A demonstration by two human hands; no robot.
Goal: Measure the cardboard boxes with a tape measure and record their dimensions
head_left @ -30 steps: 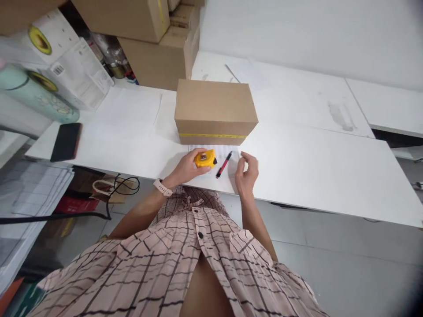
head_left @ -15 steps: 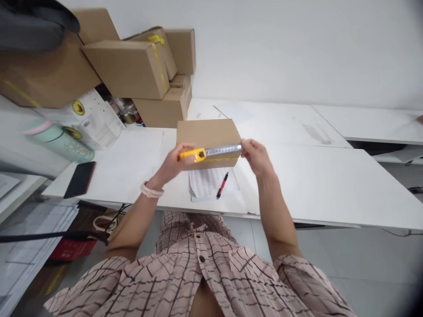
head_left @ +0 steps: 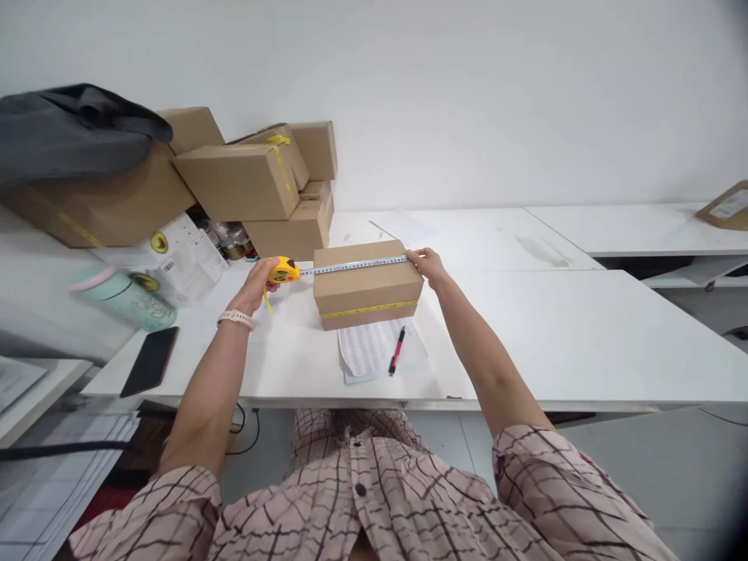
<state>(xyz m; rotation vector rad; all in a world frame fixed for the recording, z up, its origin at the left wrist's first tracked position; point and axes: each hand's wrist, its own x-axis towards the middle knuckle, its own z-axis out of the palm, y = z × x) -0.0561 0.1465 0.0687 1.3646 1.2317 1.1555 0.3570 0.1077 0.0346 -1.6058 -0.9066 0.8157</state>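
A brown cardboard box (head_left: 368, 292) with yellow tape along its front sits on the white table. My left hand (head_left: 255, 287) is closed round the yellow case of a tape measure (head_left: 284, 270), left of the box and apart from it. The blade runs out to the right, across the box's top face. At the box's right edge, the fingers of my right hand (head_left: 428, 263) pinch the blade's end. Partly under the box's front lies a printed sheet (head_left: 365, 348), with a red and black pen (head_left: 397, 351) on the papers.
Cardboard boxes (head_left: 239, 183) are stacked at the back left, beside a dark bag (head_left: 75, 140). A mint bottle (head_left: 125, 300) and a black phone (head_left: 150, 361) lie on the table's left. Another brown item (head_left: 728, 206) is at the far right.
My left hand has moved left with the tape measure case, so more blade is drawn out. The blade now lies along the box's top. The camera view has tilted up.
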